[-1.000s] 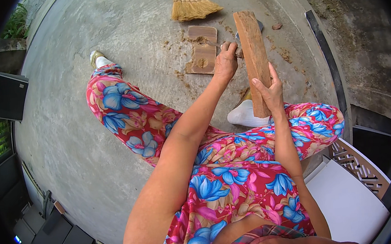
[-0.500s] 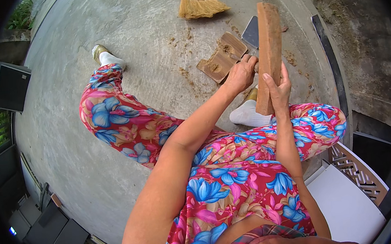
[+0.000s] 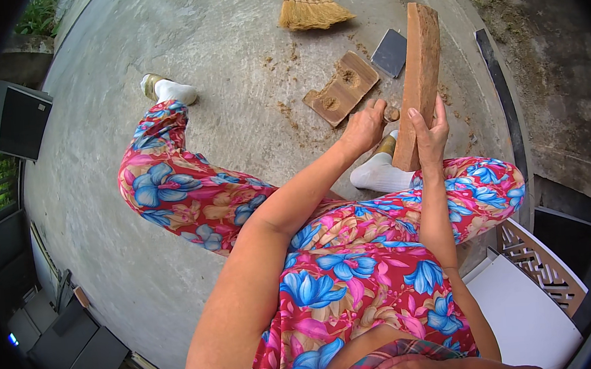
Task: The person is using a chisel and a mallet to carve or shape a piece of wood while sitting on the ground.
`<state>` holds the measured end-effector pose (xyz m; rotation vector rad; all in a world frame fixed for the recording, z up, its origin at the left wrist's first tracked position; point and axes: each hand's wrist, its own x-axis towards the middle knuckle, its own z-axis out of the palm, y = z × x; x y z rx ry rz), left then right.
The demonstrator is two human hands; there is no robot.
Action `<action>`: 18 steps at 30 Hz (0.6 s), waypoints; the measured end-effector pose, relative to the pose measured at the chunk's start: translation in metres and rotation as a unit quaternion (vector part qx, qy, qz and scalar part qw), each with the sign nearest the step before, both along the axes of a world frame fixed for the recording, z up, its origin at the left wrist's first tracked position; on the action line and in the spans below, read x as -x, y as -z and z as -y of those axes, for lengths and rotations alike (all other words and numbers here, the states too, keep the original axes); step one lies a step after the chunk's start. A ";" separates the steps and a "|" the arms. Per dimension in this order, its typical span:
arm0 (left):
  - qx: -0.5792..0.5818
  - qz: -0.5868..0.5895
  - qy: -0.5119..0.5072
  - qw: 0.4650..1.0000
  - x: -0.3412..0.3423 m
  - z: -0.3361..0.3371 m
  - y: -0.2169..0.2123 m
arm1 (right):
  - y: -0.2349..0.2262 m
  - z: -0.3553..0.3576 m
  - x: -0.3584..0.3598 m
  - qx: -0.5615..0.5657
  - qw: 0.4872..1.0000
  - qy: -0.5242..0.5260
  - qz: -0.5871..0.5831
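Note:
My right hand (image 3: 431, 134) is closed round the lower part of a long, thick wooden bar (image 3: 420, 70), thumb on its near side. My left hand (image 3: 365, 127) is wrapped round a chisel, of which only the round wooden handle end (image 3: 392, 113) shows; its blade is hidden. Just beyond the left hand, a brown wooden board (image 3: 344, 97) lies on the ground with two rough hollows and a notched edge. Bar and handle end are close together, with a small gap between them.
Wood shavings (image 3: 287, 116) are scattered on the concrete floor (image 3: 230, 58) about the board. A dark flat rectangular slab (image 3: 390, 53) lies past it, and a straw broom (image 3: 313, 8) farther off. My sock-covered foot (image 3: 380, 174) is close below the bar; a white chair (image 3: 520, 299) stands at lower right.
The wooden bar and my right hand have shifted right, away from the handle end. My left hand has come slightly nearer, off the board, whose hollows now show fully.

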<state>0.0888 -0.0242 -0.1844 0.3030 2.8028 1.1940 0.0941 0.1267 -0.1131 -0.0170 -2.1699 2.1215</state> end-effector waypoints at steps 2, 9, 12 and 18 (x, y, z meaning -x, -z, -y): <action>0.024 -0.009 -0.010 1.000 -0.002 -0.002 0.000 | 0.002 -0.001 0.000 -0.008 1.000 -0.001 -0.008; 0.057 -0.056 -0.036 0.996 0.002 0.002 -0.011 | 0.002 -0.001 -0.002 -0.022 0.999 -0.036 0.018; 0.027 -0.077 -0.062 0.995 0.007 -0.001 -0.022 | 0.002 0.002 -0.002 -0.034 0.999 -0.030 0.003; -0.008 -0.117 -0.122 0.986 0.024 0.011 -0.022 | 0.005 0.004 -0.001 -0.050 0.998 -0.031 -0.011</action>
